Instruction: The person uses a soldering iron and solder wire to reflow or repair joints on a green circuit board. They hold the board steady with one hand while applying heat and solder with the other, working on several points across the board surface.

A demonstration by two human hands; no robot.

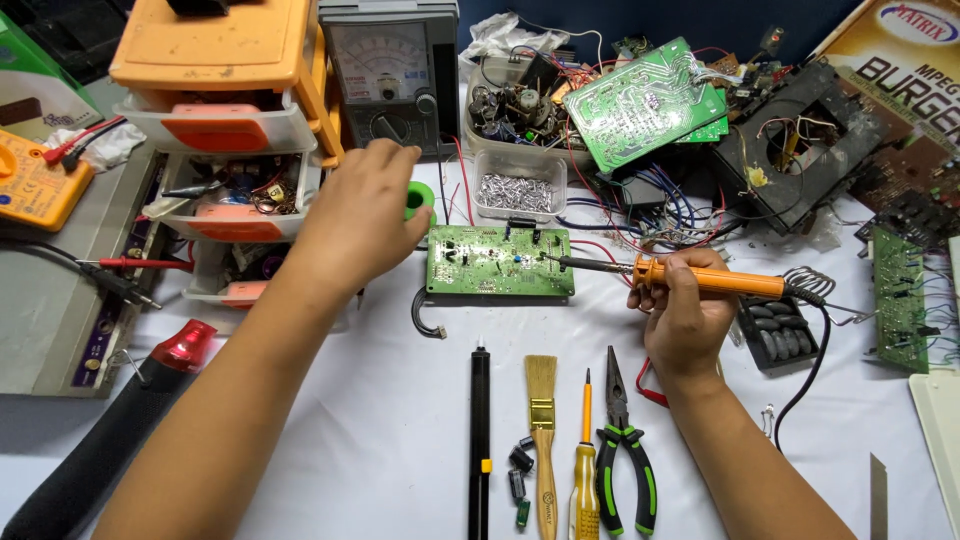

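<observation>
Right hand [683, 312], right of centre, is wrapped around the orange plastic handle of a soldering iron [700, 279]. The iron lies almost level, long axis running left-right, thin metal tip pointing left and sitting at the right edge of a flat green circuit board [498, 261] in the middle of the frame. Its black cord trails off the handle's right end, past a coiled wire stand [810, 283].

Left hand [358, 222] is up and left of the board, fingers curled over a small round green spool [418, 198], so it's closed on it, though most of the spool is hidden behind the knuckles. Just left of that sits a stack of orange and white plastic drawers [225, 120] full of bits.

The tabletop [400, 430] has a white cloth-like cover. Lower centre there's a tidy row lying top-to-bottom: a black desoldering pump [480, 440], a wooden-handled brush [542, 430], a yellow screwdriver [585, 460] and green-gripped pliers [622, 450]. A few loose dark capacitors [519, 470] sit between pump and brush.

Open white space is mostly lower centre between the forearms; the top right is a crowded mess of boards and wires, and an analog meter [390, 70] stands top centre
</observation>
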